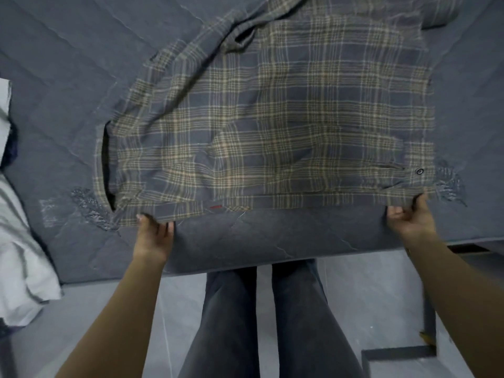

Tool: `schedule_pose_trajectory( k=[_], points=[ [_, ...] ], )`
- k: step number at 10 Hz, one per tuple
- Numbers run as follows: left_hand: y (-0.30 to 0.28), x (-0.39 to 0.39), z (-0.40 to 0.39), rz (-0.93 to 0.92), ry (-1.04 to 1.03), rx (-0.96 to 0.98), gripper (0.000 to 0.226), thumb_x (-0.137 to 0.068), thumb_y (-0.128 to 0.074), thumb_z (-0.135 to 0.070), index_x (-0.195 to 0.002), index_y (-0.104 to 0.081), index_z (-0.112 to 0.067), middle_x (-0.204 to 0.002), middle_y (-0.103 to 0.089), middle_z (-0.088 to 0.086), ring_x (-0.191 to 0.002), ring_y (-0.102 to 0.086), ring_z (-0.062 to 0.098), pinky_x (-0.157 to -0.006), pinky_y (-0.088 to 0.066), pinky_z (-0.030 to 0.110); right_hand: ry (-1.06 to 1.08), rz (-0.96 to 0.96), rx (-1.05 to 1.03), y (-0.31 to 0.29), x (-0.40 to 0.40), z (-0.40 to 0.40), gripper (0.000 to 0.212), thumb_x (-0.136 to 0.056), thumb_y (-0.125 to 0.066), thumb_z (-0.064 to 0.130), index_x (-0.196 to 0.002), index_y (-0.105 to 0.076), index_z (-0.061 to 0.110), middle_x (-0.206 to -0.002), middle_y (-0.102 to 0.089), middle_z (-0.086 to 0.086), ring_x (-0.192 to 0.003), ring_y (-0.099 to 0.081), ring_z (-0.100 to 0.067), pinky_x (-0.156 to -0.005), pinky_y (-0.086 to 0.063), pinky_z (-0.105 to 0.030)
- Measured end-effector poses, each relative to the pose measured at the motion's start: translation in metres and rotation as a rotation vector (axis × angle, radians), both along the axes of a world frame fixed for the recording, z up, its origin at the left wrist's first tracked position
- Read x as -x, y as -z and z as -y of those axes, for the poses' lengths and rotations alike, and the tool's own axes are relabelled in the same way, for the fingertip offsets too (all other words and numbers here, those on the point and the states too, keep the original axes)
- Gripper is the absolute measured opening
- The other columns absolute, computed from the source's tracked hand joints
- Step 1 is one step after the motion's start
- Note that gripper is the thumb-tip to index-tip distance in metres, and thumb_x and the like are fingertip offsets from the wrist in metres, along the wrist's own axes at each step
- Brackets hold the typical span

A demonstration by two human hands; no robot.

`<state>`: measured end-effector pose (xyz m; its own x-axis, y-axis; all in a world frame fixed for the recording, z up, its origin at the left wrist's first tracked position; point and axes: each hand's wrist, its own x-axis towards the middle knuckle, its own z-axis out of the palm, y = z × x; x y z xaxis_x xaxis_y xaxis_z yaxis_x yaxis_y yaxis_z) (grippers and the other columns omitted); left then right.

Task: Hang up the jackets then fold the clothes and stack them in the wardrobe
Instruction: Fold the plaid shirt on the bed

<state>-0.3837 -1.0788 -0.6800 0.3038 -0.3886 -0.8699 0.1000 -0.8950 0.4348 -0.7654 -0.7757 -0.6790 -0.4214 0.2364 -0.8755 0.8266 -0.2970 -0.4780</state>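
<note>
Soft grey-and-tan plaid flannel shirt (pixel 272 118) lies spread on a grey quilted bed (pixel 68 77); your left hand (pixel 154 234) and right hand (pixel 410 216) pinch its near hem corners, likely light, limp, best held there.

The plaid shirt (pixel 272 118) is soft woven cloth, matt, slightly creased, with one small glossy dark button (pixel 419 171) near its right hem. The bed (pixel 68 77) beneath wears a matt grey quilted cover, wrinkled. At the left lies white, smooth cloth (pixel 24 268). The floor (pixel 381 296) looks smooth, dull grey.
</note>
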Motion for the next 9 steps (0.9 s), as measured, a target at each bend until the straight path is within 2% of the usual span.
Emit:
schedule_pose_trajectory(
  k=[1,2,3,4,5,6,7,8,9],
  points=[
    [-0.008,0.019,-0.012,0.006,0.202,-0.078,0.058,-0.103,-0.038,-0.043,-0.149,-0.031,-0.008,-0.153,-0.038,0.009,-0.139,-0.041,0.020,-0.105,-0.043,0.029,-0.125,0.006,-0.060,-0.001,-0.021,0.010,0.026,-0.101,-0.047,0.039,-0.083,-0.053,0.023,-0.074,-0.059,0.009,-0.077,-0.055,-0.006,-0.075,-0.050,-0.018],
    [-0.029,0.055,-0.031,-0.040,0.462,-0.269,0.035,-0.099,-0.053,-0.032,-0.128,-0.057,-0.012,-0.118,-0.064,0.004,-0.108,-0.061,0.018,-0.092,-0.049,0.031,-0.354,0.101,-0.210,-0.008,-0.053,0.029,0.024,-0.102,-0.049,0.024,-0.079,-0.049,0.015,-0.077,-0.052,-0.003,-0.066,-0.052,-0.013,-0.064,-0.046,-0.027],
    [-0.046,0.099,-0.046,-0.012,0.911,-0.085,0.005,-0.094,-0.063,-0.018,-0.094,-0.066,-0.014,-0.085,-0.068,-0.001,-0.086,-0.064,0.020,-0.080,-0.051,0.029,-0.803,-0.188,-0.449,-0.022,-0.072,0.047,0.015,-0.095,-0.058,0.009,-0.081,-0.057,0.006,-0.084,-0.061,-0.015,-0.073,-0.056,-0.024,-0.067,-0.047,-0.026],
    [-0.057,0.131,-0.028,0.128,1.176,0.356,0.007,-0.091,-0.067,-0.016,-0.096,-0.065,-0.012,-0.096,-0.069,0.004,-0.093,-0.062,0.018,-0.091,-0.047,0.025,-1.423,-0.653,-0.497,-0.042,-0.063,0.068,0.003,-0.093,-0.062,0.008,-0.094,-0.063,0.005,-0.089,-0.060,-0.005,-0.083,-0.055,-0.020,-0.072,-0.042,-0.021],
    [-0.051,0.135,0.011,0.523,1.317,0.583,0.030,-0.093,-0.064,-0.029,-0.115,-0.063,-0.010,-0.117,-0.062,0.012,-0.111,-0.055,0.030,-0.100,-0.042,0.044,-1.832,-0.962,-0.467,-0.046,-0.043,0.105,0.016,-0.092,-0.064,0.008,-0.107,-0.067,0.004,-0.103,-0.063,-0.009,-0.094,-0.057,-0.024,-0.076,-0.050,-0.036],
    [-0.037,0.109,0.046,0.731,1.308,0.429,0.043,-0.093,-0.059,-0.044,-0.122,-0.059,-0.013,-0.127,-0.056,0.013,-0.122,-0.046,0.036,-0.106,-0.031,0.054,-2.019,-1.052,-0.355,-0.042,-0.037,0.160,0.027,-0.095,-0.062,0.013,-0.121,-0.064,0.005,-0.117,-0.062,-0.010,-0.107,-0.056,-0.028,-0.086,-0.051,-0.043],
    [-0.023,0.079,0.061,0.530,1.372,0.361,0.032,-0.091,-0.062,-0.044,-0.104,-0.066,-0.015,-0.113,-0.065,0.010,-0.112,-0.057,0.032,-0.104,-0.039,0.054,-2.138,-1.036,-0.252,-0.025,-0.047,0.224,0.046,-0.098,-0.057,0.031,-0.139,-0.050,0.011,-0.135,-0.053,-0.009,-0.123,-0.047,-0.026,-0.102,-0.040,-0.041],
    [-0.013,0.058,0.063,0.483,1.472,0.447,0.016,-0.093,-0.062,-0.037,-0.086,-0.062,-0.022,-0.100,-0.066,0.005,-0.103,-0.057,0.029,-0.098,-0.038,0.044,-2.265,-1.005,-0.225,-0.006,-0.067,0.280,0.058,-0.093,-0.058,0.048,-0.141,-0.045,0.018,-0.134,-0.052,-0.003,-0.123,-0.044,-0.022,-0.102,-0.031,-0.036],
    [-0.007,0.048,0.064,0.535,1.512,0.541,0.017,-0.099,-0.053,-0.031,-0.086,-0.056,-0.020,-0.091,-0.064,0.005,-0.095,-0.055,0.030,-0.085,-0.024,0.034,-2.321,-1.016,-0.260,0.011,-0.079,0.311,0.046,-0.089,-0.061,0.051,-0.121,-0.055,0.018,-0.121,-0.056,-0.002,-0.112,-0.047,-0.021,-0.088,-0.030,-0.032]
  ],
)
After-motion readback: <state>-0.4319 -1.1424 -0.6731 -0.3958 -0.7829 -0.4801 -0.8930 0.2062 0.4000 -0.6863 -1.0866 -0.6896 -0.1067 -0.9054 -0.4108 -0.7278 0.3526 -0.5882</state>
